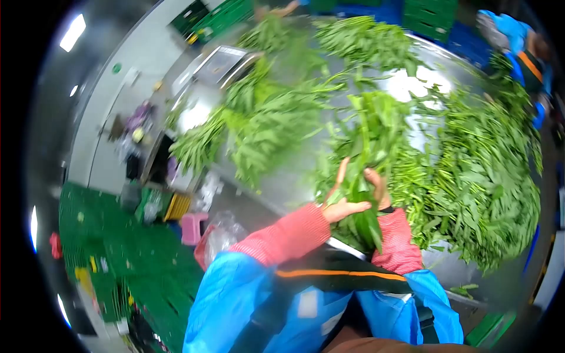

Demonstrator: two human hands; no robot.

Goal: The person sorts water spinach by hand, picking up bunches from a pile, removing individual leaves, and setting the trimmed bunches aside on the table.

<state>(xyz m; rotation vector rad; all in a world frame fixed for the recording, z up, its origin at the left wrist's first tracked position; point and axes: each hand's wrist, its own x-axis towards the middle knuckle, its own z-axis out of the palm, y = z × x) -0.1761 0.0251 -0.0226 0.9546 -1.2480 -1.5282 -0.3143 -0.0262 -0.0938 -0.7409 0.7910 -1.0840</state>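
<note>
Long-stemmed leafy greens that look like water spinach fill much of the metal table. One upright bunch of leafy greens (pixel 364 138) is between my two hands, its lower leaves hanging near the table's front edge. My left hand (pixel 346 207) grips it from the left, thumb across the front and a finger stretched upward alongside. From the right, my right hand (pixel 378 187) closes around the same bunch, fingers partly hidden by leaves. A large heap of greens (pixel 482 176) lies just right of my hands. To the left are more bunches (pixel 271 126), somewhat blurred.
A scale-like device with a flat metal top (pixel 220 63) stands at the table's left end. Green crates (pixel 118 235), a pink stool (pixel 193 228) and clear plastic bags (pixel 223 235) are at lower left. A co-worker in blue sleeves (pixel 511 32) is at the far right.
</note>
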